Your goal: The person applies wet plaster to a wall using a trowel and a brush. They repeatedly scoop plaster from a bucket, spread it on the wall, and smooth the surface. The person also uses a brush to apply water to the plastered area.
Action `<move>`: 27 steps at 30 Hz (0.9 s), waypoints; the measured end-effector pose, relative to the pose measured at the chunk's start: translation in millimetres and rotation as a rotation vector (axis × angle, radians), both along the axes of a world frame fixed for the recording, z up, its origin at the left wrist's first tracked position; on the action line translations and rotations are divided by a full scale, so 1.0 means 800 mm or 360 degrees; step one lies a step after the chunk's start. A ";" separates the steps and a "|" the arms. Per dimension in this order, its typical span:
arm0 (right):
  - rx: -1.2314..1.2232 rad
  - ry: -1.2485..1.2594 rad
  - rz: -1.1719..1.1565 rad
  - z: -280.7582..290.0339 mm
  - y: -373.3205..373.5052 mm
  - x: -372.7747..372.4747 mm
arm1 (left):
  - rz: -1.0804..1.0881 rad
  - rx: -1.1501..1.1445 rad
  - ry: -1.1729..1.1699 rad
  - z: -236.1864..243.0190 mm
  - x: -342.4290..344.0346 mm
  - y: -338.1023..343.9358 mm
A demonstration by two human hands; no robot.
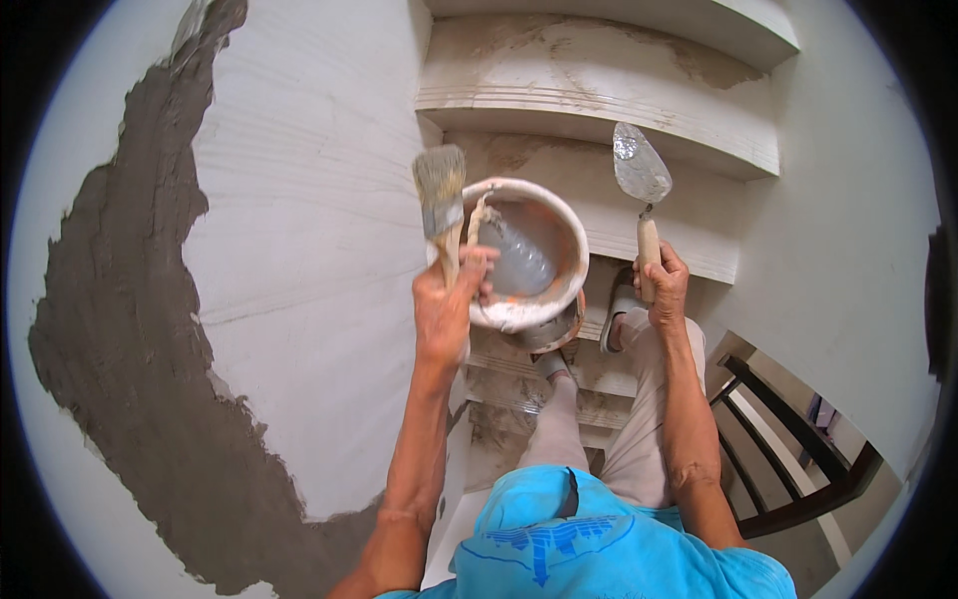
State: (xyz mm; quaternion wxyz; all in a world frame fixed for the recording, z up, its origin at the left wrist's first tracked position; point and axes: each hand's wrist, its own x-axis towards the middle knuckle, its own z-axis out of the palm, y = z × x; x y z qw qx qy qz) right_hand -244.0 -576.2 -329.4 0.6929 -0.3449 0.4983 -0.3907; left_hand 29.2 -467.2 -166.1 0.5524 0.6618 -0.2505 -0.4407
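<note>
My left hand (449, 304) is closed round the wooden handle of a wide paintbrush (439, 190), its worn, greyish bristles pointing up. Those fingers also lie against the pale, cord-like handle (476, 222) of a white bucket (577, 245); whether they grip it too I cannot tell. Greyish liquid fills part of the bucket, with a clear ribbed shape in it that I cannot make out. In my right hand (667, 285) is a pointing trowel (642, 170), held by its wooden grip with the wet metal blade upward. A second container (551, 331) with grey mortar shows partly beneath the bucket.
Dirt-stained white stairs (599, 100) rise ahead and continue below my feet. On the left, a band of grey mortar (130, 299) runs across the white wall (289, 250). At the lower right is a dark railing (798, 449), beside a plain wall (848, 240).
</note>
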 end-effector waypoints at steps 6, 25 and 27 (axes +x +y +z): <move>0.0050 -0.0021 -0.0113 0.000 -0.006 -0.009 | -0.0195 0.0041 0.0155 -0.065 0.003 -0.107; 0.0062 -0.0053 -0.0093 0.003 -0.023 -0.015 | -0.0197 0.0168 -0.1900 -0.176 0.064 -0.117; 0.0073 -0.0065 -0.0086 0.002 -0.025 -0.017 | -0.0208 0.0290 -0.1119 -0.150 0.033 -0.099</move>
